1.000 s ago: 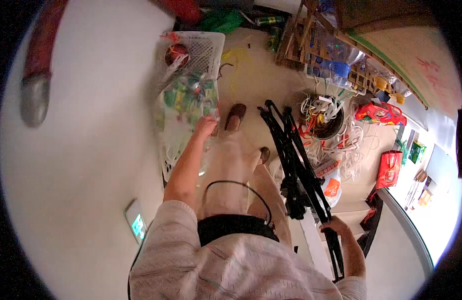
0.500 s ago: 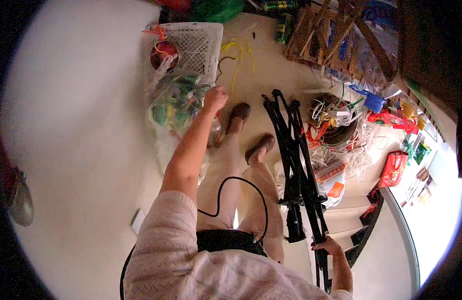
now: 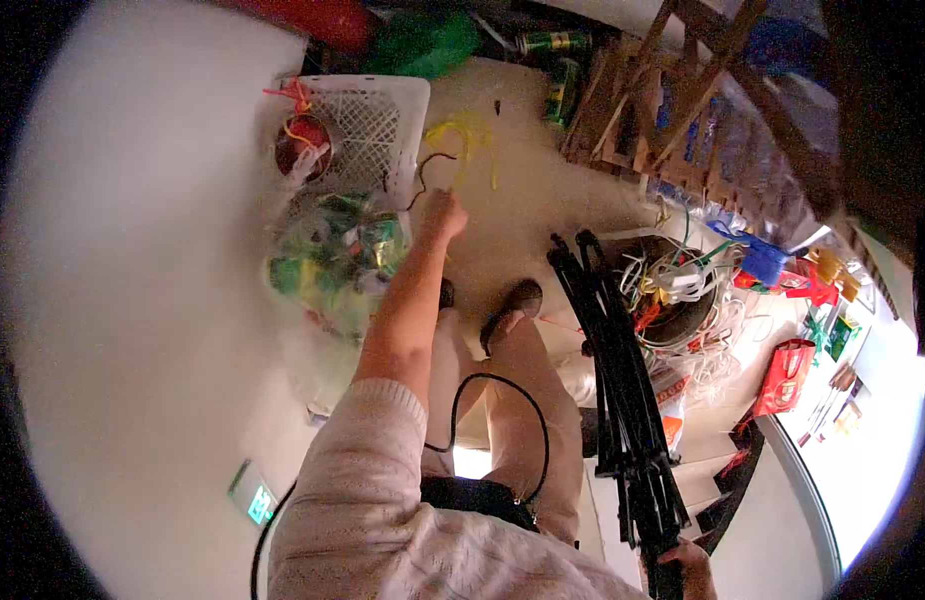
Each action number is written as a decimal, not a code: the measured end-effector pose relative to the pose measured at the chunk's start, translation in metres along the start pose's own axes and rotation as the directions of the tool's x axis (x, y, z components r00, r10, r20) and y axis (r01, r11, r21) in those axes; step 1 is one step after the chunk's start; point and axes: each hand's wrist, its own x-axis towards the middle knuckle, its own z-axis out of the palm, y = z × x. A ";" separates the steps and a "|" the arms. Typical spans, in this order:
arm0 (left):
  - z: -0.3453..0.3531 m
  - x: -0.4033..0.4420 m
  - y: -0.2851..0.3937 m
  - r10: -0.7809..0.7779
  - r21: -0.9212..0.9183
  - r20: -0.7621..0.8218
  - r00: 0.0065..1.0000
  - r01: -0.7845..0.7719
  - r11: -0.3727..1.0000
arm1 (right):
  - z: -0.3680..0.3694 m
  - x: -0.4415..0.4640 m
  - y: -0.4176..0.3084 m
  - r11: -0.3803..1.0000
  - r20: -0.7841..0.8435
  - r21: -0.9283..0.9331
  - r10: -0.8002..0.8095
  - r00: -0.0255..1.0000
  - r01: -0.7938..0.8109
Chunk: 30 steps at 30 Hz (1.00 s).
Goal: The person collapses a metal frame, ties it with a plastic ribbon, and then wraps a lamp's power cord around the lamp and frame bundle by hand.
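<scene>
My right hand [image 3: 690, 562] is closed around the lower end of a folded black tripod [image 3: 622, 400]. The tripod slants up and away from it, its slim legs bunched together. Stretched forward over the floor, my left hand [image 3: 444, 213] has its fingers curled in; what they hold, if anything, is hidden. Close by lie a thin dark cord [image 3: 423, 180] and a tangle of yellow string [image 3: 464, 140]. To its left sits a clear plastic bag [image 3: 332, 255] of green packages, beside a white plastic basket [image 3: 414, 125]. A red round container [image 3: 304, 148] stands at the basket.
A bin [image 3: 672, 310] overflows with white straps at the right, near a red bag [image 3: 785, 375] and stairs [image 3: 682, 455]. A wooden rack [image 3: 672, 110] stands at the upper right. Green cans [image 3: 560, 90] lie at the back. A black cable [image 3: 542, 420] loops before my waist.
The view has shifted as I moved. My right hand has carried the tripod along, and its legs are now closer together. My left arm still reaches forward.
</scene>
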 end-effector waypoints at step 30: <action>0.140 0.089 -0.033 0.050 -0.380 -0.135 0.990 -0.098 0.920 | 0.012 -0.020 -0.029 0.992 0.009 -0.118 0.045 0.999 -0.043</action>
